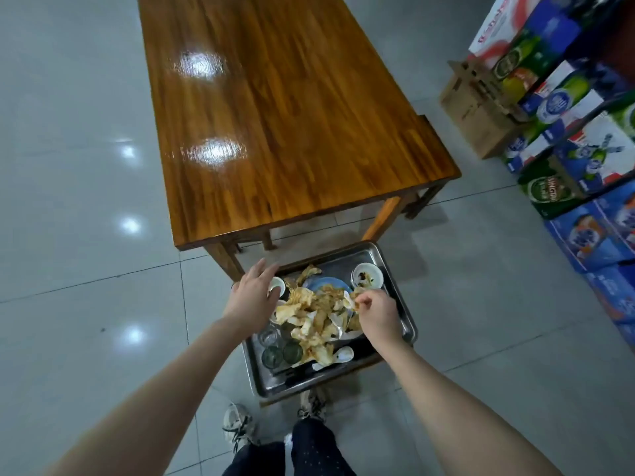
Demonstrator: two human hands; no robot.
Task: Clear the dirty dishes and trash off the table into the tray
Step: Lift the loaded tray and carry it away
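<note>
The metal tray (338, 264) sits low, right under both hands, its long side running away from the person. Small glasses (281, 353) and a white spoon (340, 354) lie at its near end. The right hand (376, 312) is over the pile of dirty paper (312, 317) and pinches a paper scrap (351, 301). The left hand (252, 293) is flat and open, its fingers just beside a small white cup (276, 286) at the far left corner. The right hand only needs to let go. Past the hands, the wooden table (281, 115) shows no dishes.
</note>
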